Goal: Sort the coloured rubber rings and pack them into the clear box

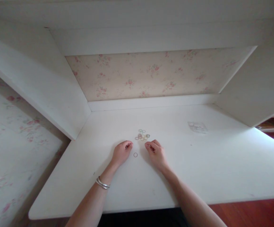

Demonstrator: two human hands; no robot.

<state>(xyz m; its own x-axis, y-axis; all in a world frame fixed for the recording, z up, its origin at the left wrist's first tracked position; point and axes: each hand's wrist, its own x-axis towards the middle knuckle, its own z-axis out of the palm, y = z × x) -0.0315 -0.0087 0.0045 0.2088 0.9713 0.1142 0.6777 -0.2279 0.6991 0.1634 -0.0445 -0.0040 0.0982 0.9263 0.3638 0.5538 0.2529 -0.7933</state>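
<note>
On the white desk lies a small cluster of thin, pale ring-shaped bands (141, 136), some overlapping. A single darker ring (135, 154) lies apart from them, nearer to me, in the gap between my hands. My left hand (122, 153) rests just left of this ring, its fingers curled in and thumb against the fingertips. To the right, my right hand (156, 154) is curled the same way, close below the cluster's right side. Nothing shows sticking out of either hand, and neither touches the rings. Silver bangles (102, 183) circle my left wrist.
A clear plastic bag (197, 127) lies on the desk (222, 170) to the right. White side panels (40, 82) and an overhead shelf (151, 34) frame the desk, with floral wallpaper (139, 75) behind. The desk's front edge runs close to my body.
</note>
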